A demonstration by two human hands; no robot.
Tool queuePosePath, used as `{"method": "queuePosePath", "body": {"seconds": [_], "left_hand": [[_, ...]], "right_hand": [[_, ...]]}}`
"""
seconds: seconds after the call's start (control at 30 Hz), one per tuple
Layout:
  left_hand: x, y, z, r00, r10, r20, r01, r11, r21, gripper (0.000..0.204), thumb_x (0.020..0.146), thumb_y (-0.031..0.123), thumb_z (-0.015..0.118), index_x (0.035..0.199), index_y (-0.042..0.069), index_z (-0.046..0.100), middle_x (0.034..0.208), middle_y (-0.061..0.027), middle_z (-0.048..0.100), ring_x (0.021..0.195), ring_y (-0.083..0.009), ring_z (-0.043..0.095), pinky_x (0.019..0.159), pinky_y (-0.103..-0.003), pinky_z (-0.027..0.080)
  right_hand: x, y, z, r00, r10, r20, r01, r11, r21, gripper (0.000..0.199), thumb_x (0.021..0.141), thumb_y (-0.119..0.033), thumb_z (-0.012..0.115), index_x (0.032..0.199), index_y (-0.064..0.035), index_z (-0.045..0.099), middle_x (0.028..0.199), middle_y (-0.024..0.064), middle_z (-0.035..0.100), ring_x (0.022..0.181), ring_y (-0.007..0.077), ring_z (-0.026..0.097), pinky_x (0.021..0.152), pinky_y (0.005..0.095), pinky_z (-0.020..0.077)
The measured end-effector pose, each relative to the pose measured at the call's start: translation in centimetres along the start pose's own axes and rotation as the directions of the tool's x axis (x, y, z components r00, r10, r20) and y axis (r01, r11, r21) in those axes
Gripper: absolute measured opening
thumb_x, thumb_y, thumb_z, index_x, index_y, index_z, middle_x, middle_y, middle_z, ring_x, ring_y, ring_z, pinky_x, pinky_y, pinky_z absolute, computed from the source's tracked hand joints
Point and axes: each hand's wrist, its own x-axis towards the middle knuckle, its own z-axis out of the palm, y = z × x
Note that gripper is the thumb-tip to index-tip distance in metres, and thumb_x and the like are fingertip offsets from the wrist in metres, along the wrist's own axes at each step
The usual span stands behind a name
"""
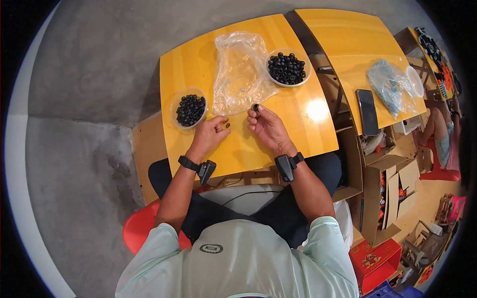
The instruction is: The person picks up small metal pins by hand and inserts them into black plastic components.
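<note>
A round black bead-like piece [256, 107] with a hole is pinched between the thumb and forefinger of my right hand [271, 130], raised palm-up over the yellow table [303, 131]. Low over the tabletop, my left hand [208, 136] has its thumb and forefinger closed about a small dark piece [227, 125], too small to name. Beside that hand stands a clear round tub [175, 118] of black bead-like pieces [191, 110]. A second round tub [309, 75], farther off to the right, holds more such black pieces [286, 68]. Between the tubs lies a crumpled clear plastic bag [236, 74].
A second yellow table [343, 35] on the right carries a dark phone [367, 112] and a bag of bluish items [390, 84]. Open cardboard boxes [372, 198] and a red box [376, 265] stand below it. Another person's bent leg [435, 128] shows at far right.
</note>
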Motion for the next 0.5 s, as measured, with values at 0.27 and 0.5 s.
{"method": "queuePosePath", "body": {"seconds": [0.27, 0.5], "left_hand": [[-0.5, 0.1, 0.2, 0.998, -0.058, -0.018, 0.057, 0.997, -0.044, 0.031, 0.079, 0.008, 0.073, 0.108, -0.001, 0.067, 0.064, 0.0001, 0.053, 0.059, -0.0059, 0.050, 0.056, -0.024, 0.044], [-0.8, 0.2, 1.0, 0.996, -0.068, -0.066, 0.066, 0.997, -0.037, 0.028, 0.080, 0.011, 0.074, 0.103, -0.003, 0.066, 0.064, 0.0011, 0.055, 0.060, -0.0054, 0.049, 0.057, -0.024, 0.044]], "right_hand": [[0.8, -0.5, 0.1, 1.000, -0.022, -0.019, 0.022, 1.000, 0.012, 0.015, 0.100, -0.022, 0.054, 0.096, -0.0080, 0.055, 0.090, 0.0019, 0.055, 0.077, 0.0120, 0.050, 0.070, 0.0280, 0.0433], [0.6, 0.0, -0.2, 0.999, -0.012, -0.047, 0.012, 1.000, -0.017, 0.014, 0.100, -0.020, 0.054, 0.098, -0.0066, 0.055, 0.089, 0.0025, 0.054, 0.077, 0.0124, 0.050, 0.068, 0.0266, 0.0437]]}}
